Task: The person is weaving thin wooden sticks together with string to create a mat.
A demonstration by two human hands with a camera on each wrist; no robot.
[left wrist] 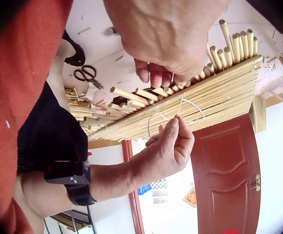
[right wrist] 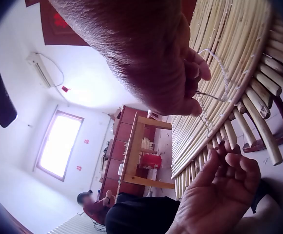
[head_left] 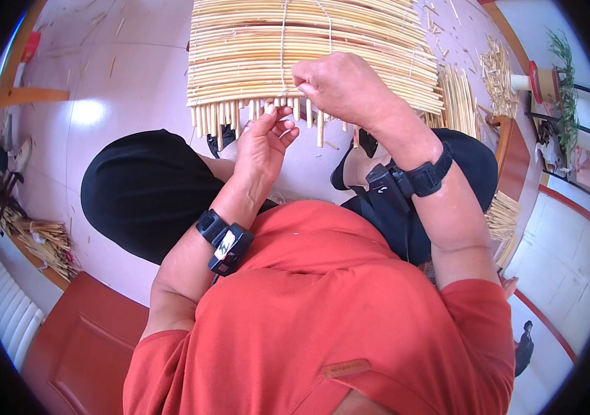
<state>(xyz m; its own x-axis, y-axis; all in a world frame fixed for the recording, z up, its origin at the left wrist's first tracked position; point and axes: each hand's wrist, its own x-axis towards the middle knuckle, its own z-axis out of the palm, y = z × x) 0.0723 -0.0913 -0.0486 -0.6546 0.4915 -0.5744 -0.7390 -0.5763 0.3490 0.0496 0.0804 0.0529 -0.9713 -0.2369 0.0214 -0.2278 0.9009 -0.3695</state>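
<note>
A mat of pale sticks (head_left: pixel 240 62) tied in rows with white string (left wrist: pixel 196 106) lies in front of the person. The right hand (head_left: pixel 347 86) pinches a thin metal needle (right wrist: pixel 209 95) between thumb and fingers, its tip at the mat's edge row, where string loops out. Below that edge the left hand (head_left: pixel 262 149), palm up in the right wrist view, has its thumb and fingertips around the end of a short stick (right wrist: pixel 230 135) among those sticking out. Its grip is partly hidden behind the sticks in the left wrist view.
Black scissors (left wrist: pixel 86 74) lie on the floor. Stick bundles (head_left: pixel 457 100) stand right of the mat, with another pile (head_left: pixel 46 242) at the left. The person's knees flank the mat's near edge. Another person (right wrist: pixel 97 207) sits in the background near a wooden frame (right wrist: pixel 131 151).
</note>
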